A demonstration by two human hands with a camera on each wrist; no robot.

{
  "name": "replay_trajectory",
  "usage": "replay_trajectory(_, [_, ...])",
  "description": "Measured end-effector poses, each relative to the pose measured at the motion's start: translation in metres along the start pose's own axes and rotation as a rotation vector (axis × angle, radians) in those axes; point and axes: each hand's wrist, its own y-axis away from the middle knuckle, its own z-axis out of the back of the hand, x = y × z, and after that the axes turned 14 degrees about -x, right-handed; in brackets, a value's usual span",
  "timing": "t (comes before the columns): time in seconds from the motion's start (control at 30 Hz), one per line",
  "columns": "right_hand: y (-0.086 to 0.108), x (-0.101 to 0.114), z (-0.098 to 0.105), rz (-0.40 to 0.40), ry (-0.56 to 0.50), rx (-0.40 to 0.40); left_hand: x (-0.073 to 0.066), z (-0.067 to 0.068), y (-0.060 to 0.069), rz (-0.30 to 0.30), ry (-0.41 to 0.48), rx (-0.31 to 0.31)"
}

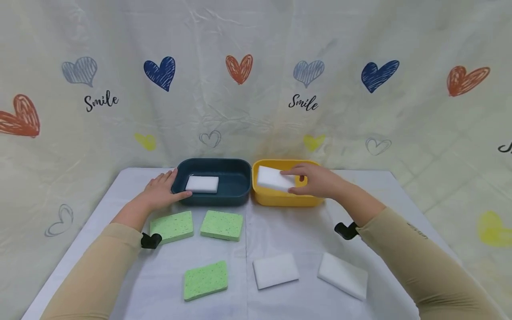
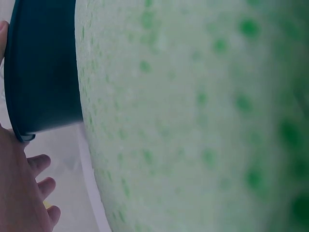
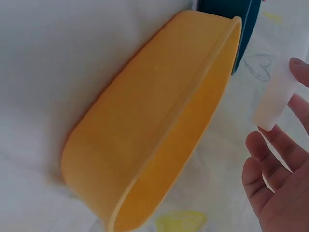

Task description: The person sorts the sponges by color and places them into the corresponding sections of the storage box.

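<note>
My right hand [image 1: 318,180] pinches a white sponge [image 1: 274,178] by its right end, above the yellow bin [image 1: 288,201]. In the right wrist view the white sponge [image 3: 277,99] sits between thumb and fingers, clear of the bin's rim. At the left end of the dark teal bin [image 1: 236,200], my left hand [image 1: 160,191] rests with fingers spread and thumb at the front rim. Another white sponge [image 1: 202,184] lies inside the teal bin. A speckled green sponge [image 2: 169,116] fills most of the left wrist view.
Two green sponges [image 1: 174,226] [image 1: 222,225] lie in front of the teal bin. Nearer the front are another green sponge [image 1: 206,281] and two white sponges [image 1: 276,271] [image 1: 343,275]. A heart-printed cloth [image 1: 260,111] hangs behind the white-covered table [image 1: 288,235].
</note>
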Motion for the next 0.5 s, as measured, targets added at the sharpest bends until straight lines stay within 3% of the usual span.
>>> replay_trajectory(0.5, [-0.07,0.056,-0.031,0.058,0.039,0.123,0.0,0.0,-0.002,0.0,0.0,0.008])
